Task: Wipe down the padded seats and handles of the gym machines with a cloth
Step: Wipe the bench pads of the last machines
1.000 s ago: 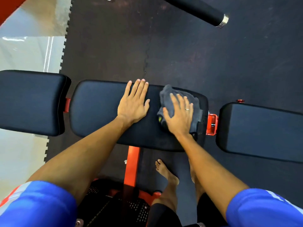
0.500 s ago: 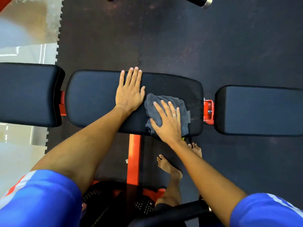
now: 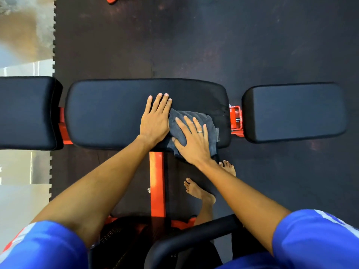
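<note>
While we lean over the machine, we count three black pads in one row: the left pad (image 3: 27, 113), the centre pad (image 3: 108, 113) and the right pad (image 3: 293, 111). Each pad stands apart from its neighbour, and orange frame metal (image 3: 236, 121) shows in both gaps.

One grey cloth (image 3: 211, 133) lies bunched on the right half of the centre pad, at the near edge, with a part hanging over that edge.

Both hands are on the centre pad:
- Our right hand (image 3: 192, 140) lies flat on the cloth, with fingers straight and spread, and presses it onto the pad. One ring (image 3: 200, 131) shows on this hand.
- Our left hand (image 3: 155, 121) lies flat on the bare pad, with fingers straight and close together, and holds nothing. Its inner edge meets the left edge of the cloth.

One orange post (image 3: 157, 181) runs from under the centre pad toward us. Two bare feet (image 3: 198, 191) stand on the dark floor mat (image 3: 194, 45) to the right of this post. One black curved tube (image 3: 194, 233) crosses the bottom of the view between two blue sleeves (image 3: 42, 247).
</note>
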`<act>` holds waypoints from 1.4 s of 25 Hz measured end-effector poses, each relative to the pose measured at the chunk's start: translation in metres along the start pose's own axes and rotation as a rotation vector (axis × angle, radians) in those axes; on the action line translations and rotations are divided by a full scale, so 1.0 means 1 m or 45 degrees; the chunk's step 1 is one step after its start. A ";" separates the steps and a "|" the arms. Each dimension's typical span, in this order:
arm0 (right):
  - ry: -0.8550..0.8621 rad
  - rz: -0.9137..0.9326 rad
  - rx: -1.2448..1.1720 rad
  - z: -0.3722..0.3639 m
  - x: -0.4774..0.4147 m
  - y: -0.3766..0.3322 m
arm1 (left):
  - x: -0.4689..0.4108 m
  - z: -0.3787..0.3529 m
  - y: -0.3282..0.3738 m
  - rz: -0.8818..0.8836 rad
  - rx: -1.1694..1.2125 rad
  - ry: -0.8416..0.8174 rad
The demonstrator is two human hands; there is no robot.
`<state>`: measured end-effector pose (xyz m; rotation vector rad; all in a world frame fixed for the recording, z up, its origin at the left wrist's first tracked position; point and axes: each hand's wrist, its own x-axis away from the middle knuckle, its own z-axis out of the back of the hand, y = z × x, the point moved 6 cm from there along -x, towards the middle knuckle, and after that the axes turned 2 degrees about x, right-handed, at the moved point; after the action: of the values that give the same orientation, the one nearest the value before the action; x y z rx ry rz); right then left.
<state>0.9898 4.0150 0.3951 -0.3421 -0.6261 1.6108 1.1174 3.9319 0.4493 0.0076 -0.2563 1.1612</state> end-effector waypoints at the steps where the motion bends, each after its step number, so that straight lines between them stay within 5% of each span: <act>1: -0.011 -0.005 0.013 0.002 0.002 0.017 | -0.006 0.000 0.005 -0.008 0.018 0.004; 5: -0.077 -0.333 -0.038 0.009 0.023 0.106 | -0.038 -0.003 0.021 0.026 0.115 0.019; 10: -0.062 -1.201 -0.768 0.014 0.008 0.182 | -0.070 -0.013 0.036 0.074 0.100 0.053; 12: 0.020 -1.084 -0.677 0.018 -0.002 0.166 | -0.073 -0.015 0.037 0.106 0.067 0.073; 16: 0.010 -0.479 -0.159 0.019 -0.021 0.122 | -0.075 -0.019 0.040 0.155 0.049 0.085; 19: -0.035 -0.576 -0.317 0.021 -0.047 0.153 | -0.076 -0.018 0.040 0.221 0.065 0.080; 22: 0.017 -0.968 -0.706 0.037 -0.085 0.189 | -0.078 -0.020 0.042 0.242 0.053 0.062; 24: -0.011 -1.041 -0.628 0.046 -0.105 0.188 | -0.078 -0.020 0.042 0.249 0.039 0.060; 31: -0.027 -0.217 0.022 0.032 -0.108 0.098 | -0.077 -0.023 0.039 0.258 0.039 0.060; 35: 0.095 -0.367 -0.205 0.046 -0.145 0.159 | -0.079 -0.023 0.040 0.260 0.036 0.053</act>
<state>0.8553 3.8574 0.3207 -0.4089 -0.7154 1.2704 1.0563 3.8792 0.4061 -0.0182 -0.2069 1.3667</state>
